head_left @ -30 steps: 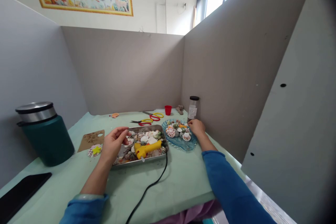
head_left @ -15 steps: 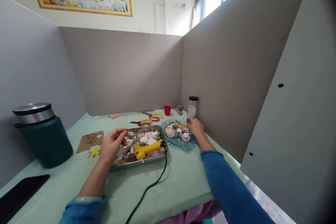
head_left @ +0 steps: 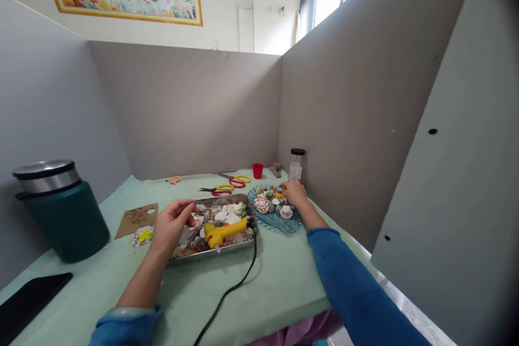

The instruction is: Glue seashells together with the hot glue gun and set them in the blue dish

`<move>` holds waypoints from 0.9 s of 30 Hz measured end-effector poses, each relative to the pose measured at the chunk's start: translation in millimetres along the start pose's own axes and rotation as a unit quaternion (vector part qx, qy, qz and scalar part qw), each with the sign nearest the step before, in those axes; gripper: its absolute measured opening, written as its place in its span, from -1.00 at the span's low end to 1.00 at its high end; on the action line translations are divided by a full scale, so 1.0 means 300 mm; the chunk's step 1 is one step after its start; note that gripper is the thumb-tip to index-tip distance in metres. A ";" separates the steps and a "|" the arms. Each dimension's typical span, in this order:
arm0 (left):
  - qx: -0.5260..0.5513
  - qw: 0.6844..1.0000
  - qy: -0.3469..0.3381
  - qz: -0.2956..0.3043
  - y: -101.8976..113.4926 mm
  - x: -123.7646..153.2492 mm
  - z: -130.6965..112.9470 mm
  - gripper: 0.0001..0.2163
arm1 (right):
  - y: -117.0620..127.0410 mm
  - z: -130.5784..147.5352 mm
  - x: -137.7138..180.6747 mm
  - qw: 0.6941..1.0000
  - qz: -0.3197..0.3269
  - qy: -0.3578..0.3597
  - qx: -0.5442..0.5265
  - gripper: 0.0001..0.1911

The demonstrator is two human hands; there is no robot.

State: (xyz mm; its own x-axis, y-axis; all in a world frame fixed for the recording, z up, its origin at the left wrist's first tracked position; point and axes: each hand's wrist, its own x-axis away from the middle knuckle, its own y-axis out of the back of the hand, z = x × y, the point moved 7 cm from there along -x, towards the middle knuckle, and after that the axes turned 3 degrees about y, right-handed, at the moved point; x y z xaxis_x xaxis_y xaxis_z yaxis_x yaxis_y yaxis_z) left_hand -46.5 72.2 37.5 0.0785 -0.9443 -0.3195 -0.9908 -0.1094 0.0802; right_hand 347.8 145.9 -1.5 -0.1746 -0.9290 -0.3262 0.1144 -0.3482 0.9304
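Observation:
My left hand hovers over the left end of a metal tray full of seashells, its fingers pinched together on something too small to name. A yellow glue gun lies across the shells in the tray, and its black cord runs toward me. My right hand rests on the far right side of a blue glass dish holding several patterned shells, fingers curled down among them. Whether this hand grips a shell is hidden.
A dark green canister with a steel lid stands at left, a black phone near the front left corner. A brown card, a shell flower, scissors, a red cup and a jar lie farther back. Grey partitions enclose the table.
My right hand has slid a little left and farther back over the blue dish. The left hand has stayed pinched over the tray. The view has shifted slightly.

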 end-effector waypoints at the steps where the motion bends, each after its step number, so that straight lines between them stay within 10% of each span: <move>1: -0.002 1.000 -0.001 0.000 -0.001 0.001 -0.002 -0.62 | -0.003 0.003 -0.005 1.000 0.002 0.003 0.004 -0.70; 27: -0.013 1.000 0.000 0.002 0.000 -0.005 0.010 -0.63 | -0.001 -0.088 -0.003 0.998 0.045 -0.036 -0.031 -0.74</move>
State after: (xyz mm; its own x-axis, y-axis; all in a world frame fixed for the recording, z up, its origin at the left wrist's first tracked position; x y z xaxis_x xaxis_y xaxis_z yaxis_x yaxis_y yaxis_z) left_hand -46.9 74.5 35.1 0.0750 -0.9449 -0.3187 -0.9878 -0.1141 0.1059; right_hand 373.9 143.7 -5.8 -0.2297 -0.9462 -0.2277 0.1930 -0.2736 0.9423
